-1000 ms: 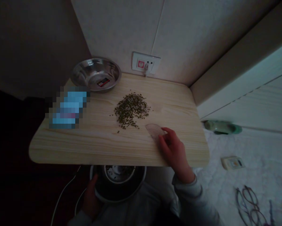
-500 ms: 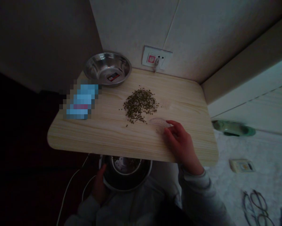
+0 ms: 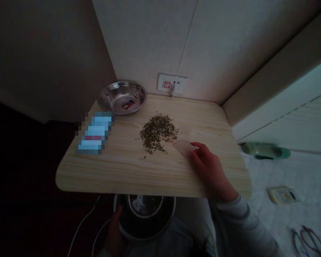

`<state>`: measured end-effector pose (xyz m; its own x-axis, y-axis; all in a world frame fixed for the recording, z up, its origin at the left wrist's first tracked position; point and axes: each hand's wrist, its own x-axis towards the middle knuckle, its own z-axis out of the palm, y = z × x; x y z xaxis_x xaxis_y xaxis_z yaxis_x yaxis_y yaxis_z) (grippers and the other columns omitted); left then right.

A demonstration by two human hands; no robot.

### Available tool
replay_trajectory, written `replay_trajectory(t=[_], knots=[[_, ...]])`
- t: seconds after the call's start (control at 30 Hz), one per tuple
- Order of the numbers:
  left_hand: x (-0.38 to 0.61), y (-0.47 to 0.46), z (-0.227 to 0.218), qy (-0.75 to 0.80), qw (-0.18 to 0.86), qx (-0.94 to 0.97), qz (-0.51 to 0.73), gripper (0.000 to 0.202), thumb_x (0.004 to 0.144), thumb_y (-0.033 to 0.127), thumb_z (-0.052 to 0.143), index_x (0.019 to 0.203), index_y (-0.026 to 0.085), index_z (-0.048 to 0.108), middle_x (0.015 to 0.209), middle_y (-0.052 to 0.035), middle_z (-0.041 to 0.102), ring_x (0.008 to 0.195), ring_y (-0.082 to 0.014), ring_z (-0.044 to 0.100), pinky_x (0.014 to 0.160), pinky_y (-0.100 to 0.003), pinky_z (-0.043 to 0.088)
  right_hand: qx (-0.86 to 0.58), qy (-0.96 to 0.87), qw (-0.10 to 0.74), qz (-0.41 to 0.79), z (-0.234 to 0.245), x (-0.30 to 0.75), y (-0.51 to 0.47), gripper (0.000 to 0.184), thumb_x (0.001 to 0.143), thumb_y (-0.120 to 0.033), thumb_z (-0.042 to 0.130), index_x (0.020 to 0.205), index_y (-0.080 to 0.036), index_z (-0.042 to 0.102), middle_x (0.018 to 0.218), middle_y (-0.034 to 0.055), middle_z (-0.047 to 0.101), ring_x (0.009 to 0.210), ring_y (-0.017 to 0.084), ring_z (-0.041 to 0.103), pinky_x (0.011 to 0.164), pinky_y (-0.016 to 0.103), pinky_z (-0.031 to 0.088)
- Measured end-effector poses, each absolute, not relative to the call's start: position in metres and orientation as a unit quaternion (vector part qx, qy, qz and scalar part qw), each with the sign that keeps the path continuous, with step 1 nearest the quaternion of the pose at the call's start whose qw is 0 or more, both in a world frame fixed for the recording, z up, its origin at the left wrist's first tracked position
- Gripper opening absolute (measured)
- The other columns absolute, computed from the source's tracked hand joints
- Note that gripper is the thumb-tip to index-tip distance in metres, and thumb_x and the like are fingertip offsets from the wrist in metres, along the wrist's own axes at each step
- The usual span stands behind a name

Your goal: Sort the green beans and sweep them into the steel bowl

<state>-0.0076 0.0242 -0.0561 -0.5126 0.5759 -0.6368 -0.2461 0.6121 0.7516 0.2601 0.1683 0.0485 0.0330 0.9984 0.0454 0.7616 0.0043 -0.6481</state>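
Note:
Small dark-green grains (image 3: 157, 130), like mung beans, lie in a loose pile on the pale wooden table (image 3: 96, 178). My right hand (image 3: 210, 166) pinches a thin, clear plastic piece with a curved edge (image 3: 182, 146), just right of the pile's lower end. Below the front table edge, my left hand (image 3: 116, 226) grips the left rim of a dark bowl (image 3: 139, 226). A smaller metal dish (image 3: 144, 207) with some grains sits inside that bowl; the table hides its far part. My left fingers are dim and partly hidden.
A shiny steel bowl (image 3: 123, 98) stands at the back left, behind a blurred-out phone-like object (image 3: 94, 132). The wall socket (image 3: 172, 84) is beyond the table. To the right, on a white surface, are a green object (image 3: 266, 150), a small box (image 3: 283, 195) and dark loops (image 3: 309, 239).
My view has tilted up, so everything sits lower. My right hand has shifted the plastic piece slightly away from me and to the right, relative to the pile. Both holds stay the same.

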Motion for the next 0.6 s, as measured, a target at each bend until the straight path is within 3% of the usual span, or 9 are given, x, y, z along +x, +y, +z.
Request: replay_trajectory(t=[0.3, 0.6], knots=[[-0.001, 0.029, -0.047, 0.741, 0.501, 0.088, 0.438, 0.025, 0.045, 0.032, 0.065, 0.068, 0.023, 0.062, 0.096, -0.0061, 0.063, 0.119, -0.0305, 0.03, 0.098, -0.042, 0.026, -0.695, -0.646, 0.279, 0.149, 0.05, 0.285, 0.178, 0.034, 0.078, -0.033, 0.041, 0.107, -0.017, 0.049, 0.07, 0.0038, 0.061, 0.056, 0.015, 0.054, 0.053, 0.027, 0.04], [-0.01, 0.021, -0.071, 0.723, 0.513, 0.046, 0.461, 0.028, 0.046, 0.035, 0.064, 0.07, 0.022, 0.061, 0.1, -0.0075, 0.062, 0.117, -0.0301, 0.034, 0.099, -0.04, 0.024, -0.623, -0.658, 0.331, 0.263, 0.049, 0.245, 0.161, 0.028, 0.079, -0.031, 0.043, 0.105, -0.019, 0.048, 0.076, 0.0026, 0.061, 0.069, 0.014, 0.056, 0.063, 0.027, 0.045]])
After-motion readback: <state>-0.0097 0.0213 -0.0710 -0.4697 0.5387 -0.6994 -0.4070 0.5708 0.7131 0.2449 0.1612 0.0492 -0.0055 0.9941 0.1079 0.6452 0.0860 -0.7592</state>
